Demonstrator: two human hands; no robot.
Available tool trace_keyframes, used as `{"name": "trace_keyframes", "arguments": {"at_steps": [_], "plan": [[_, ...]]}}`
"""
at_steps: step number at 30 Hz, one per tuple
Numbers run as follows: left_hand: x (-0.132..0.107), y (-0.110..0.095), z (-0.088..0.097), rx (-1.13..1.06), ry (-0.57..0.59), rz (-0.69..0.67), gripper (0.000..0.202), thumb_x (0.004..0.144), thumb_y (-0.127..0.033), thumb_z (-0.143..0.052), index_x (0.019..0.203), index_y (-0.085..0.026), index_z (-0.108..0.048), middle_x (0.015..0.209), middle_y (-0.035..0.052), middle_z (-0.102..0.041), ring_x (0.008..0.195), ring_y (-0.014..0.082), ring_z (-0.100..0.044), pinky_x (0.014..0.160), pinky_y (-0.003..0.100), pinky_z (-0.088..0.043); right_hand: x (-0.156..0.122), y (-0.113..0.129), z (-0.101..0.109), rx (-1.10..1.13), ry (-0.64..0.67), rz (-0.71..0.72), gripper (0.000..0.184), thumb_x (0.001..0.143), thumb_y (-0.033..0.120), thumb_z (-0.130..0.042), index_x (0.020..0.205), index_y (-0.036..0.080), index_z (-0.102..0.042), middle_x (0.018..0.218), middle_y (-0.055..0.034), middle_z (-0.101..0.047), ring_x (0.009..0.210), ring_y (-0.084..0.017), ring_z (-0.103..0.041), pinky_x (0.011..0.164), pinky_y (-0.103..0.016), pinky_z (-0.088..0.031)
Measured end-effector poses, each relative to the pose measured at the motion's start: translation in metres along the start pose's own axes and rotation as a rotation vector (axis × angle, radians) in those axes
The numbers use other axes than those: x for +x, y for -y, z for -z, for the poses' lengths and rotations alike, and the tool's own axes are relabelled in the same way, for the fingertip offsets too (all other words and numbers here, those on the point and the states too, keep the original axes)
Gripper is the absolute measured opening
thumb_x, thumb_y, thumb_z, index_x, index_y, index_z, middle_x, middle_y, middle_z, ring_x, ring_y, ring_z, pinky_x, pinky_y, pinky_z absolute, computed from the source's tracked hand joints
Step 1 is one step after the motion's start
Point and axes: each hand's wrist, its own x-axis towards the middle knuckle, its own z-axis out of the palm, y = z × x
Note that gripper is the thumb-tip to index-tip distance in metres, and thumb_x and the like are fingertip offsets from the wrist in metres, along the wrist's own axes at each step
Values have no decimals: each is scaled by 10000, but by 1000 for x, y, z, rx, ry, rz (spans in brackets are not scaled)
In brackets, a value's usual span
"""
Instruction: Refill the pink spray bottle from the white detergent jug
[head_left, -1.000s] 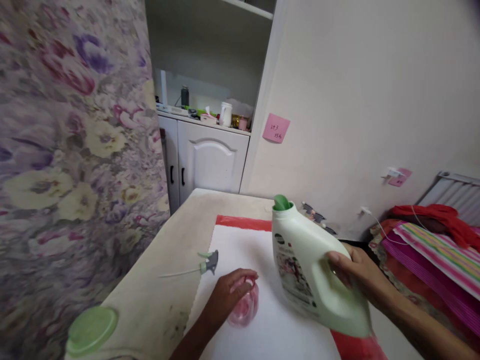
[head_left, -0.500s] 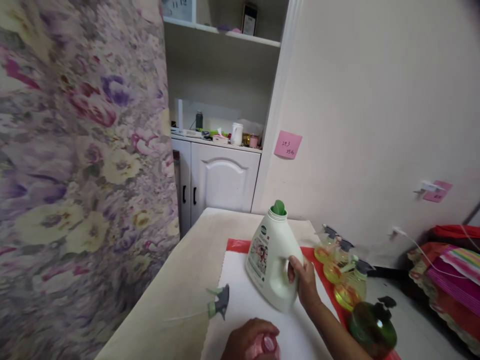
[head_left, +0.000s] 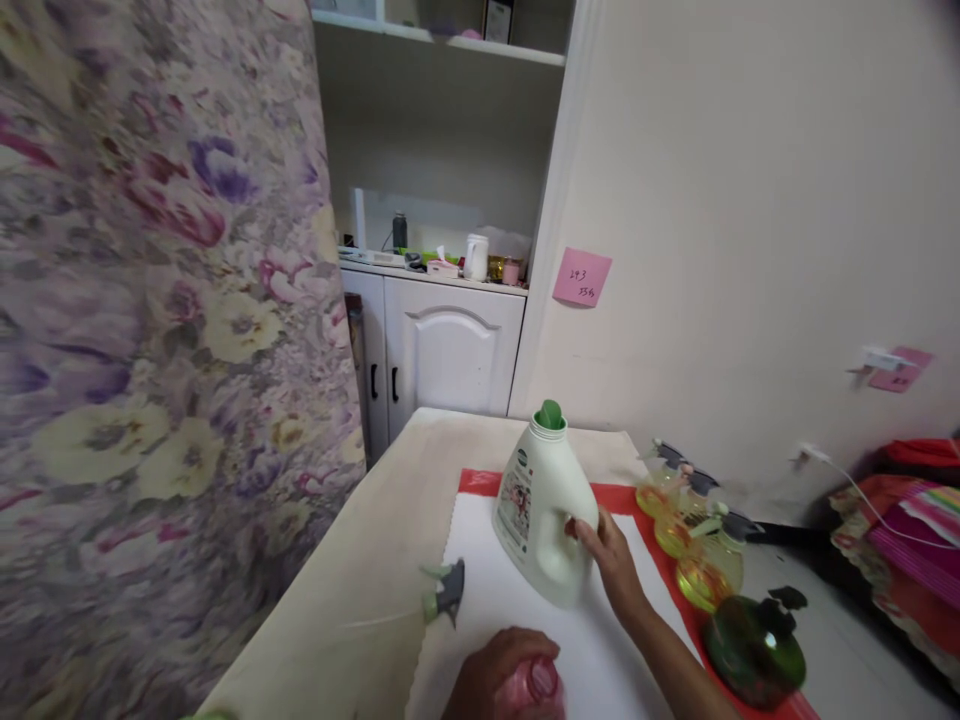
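A person's right hand point(head_left: 613, 560) grips a pale green jug point(head_left: 541, 505) by its handle, fingers hooked through the opening, while the left hand point(head_left: 493, 668) curls its fingers around a pink bottle point(head_left: 534, 692) at the lower edge of the view. The jug is upright over a white sheet point(head_left: 466, 535) on the pale surface point(head_left: 360, 560); whether its full base rests there cannot be told. The pink bottle, partly hidden by the hand and cut off by the frame, is on the near side of the jug.

The jug has no cap, only a green spout point(head_left: 550, 413) in its neck, so a sudden tip could let out any contents; the level inside does not show. The pink bottle's mouth is also open, and narrow: a hard squeeze or a knock from the jug could tilt it and wet the sheet.

Right of the jug, three spray bottles point(head_left: 711, 575) with yellow liquid and a dark green bottle point(head_left: 756, 648) line a red strip point(head_left: 615, 496) near the right forearm. An outward swing of the elbow could topple one. To the left, a loose spray head point(head_left: 447, 592) lies at the sheet's edge, its tube pointing outward, where a brush of the left arm might drag it away.
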Motion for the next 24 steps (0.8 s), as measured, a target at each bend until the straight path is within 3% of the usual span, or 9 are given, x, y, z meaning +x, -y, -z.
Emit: {"name": "trace_keyframes", "arguments": {"at_steps": [3,6,8,11,16,21,24], "plan": [[-4,4,-2,35,-17,76,492,636,-272,-783,1118,-298,-686,1145,42,-705,1097,275,-621,993,342,-450,-26,-7,24,-4,-89,-17,426,840,516,-590,1151,232,-526,1186,-100,-627,1106,-263,-587,966,-419,-456],[-7,8,-3,31,10,149,667,571,-223,-806,1208,-304,-626,1247,41,-655,1162,294,-584,1033,363,-431,-74,-24,36,5,-69,-43,554,766,515,-685,1205,229,-504,1257,-154,-612,1195,-316,-571,1029,-500,-429],[-9,6,-3,24,20,183,760,539,-184,-815,1255,-292,-585,1298,52,-621,1208,305,-554,1066,383,-404,-109,-37,29,24,125,-27,707,652,536,-772,1242,236,-524,1296,-160,-611,1228,-349,-556,1047,-508,-429],[-10,-4,0,3,28,225,770,519,-136,-801,1241,-278,-576,1276,61,-626,1195,308,-565,1048,398,-426,-146,-50,2,22,229,-53,888,510,496,-866,1292,237,-534,1338,-148,-598,1249,-384,-537,1063,-505,-424],[-13,-18,6,32,51,265,697,550,-154,-794,1206,-255,-582,1216,67,-671,1159,305,-598,1014,394,-452,-159,-52,-34,-25,296,-92,983,490,416,-868,1366,241,-458,1346,-129,-586,1229,-375,-551,1015,-488,-462],[-14,-11,8,41,41,169,681,558,-269,-833,1201,-260,-609,1179,54,-687,1105,295,-621,982,365,-471,-157,-44,-39,52,320,-98,1007,520,306,-833,1408,254,-361,1362,-111,-564,1232,-341,-550,1011,-458,-465],[-15,-13,3,61,49,118,679,580,-344,-837,1217,-267,-616,1218,56,-674,1141,298,-603,1015,363,-455,-161,-36,-36,62,288,-61,955,556,340,-806,1397,242,-364,1355,-118,-563,1234,-335,-548,1016,-447,-459]]}}
